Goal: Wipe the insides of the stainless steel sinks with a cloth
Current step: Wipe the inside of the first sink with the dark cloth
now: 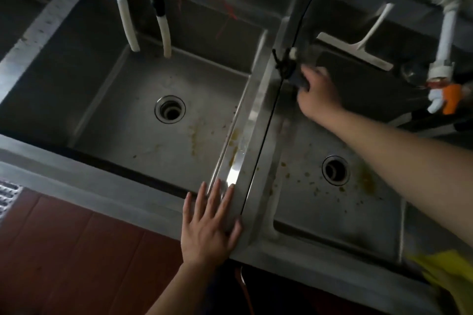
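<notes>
cloth [300, 79], dark, sits right of centre in the right hand [317, 92], whose fingers curl around it at the right sink [332, 215] back wall. left hand [210, 225] rests flat, fingers straight, on the worktop divider [245, 135]; stains lie below the cloth.

Two bare hands in view: left hand [208, 231], right hand [318, 93]. Both forearms bare as far as the frame shows, no sleeves, gloves, watch or rings visible. Bright yellow fabric [446, 276] at bottom right corner, blurred; can't tell if it's clothing.
</notes>
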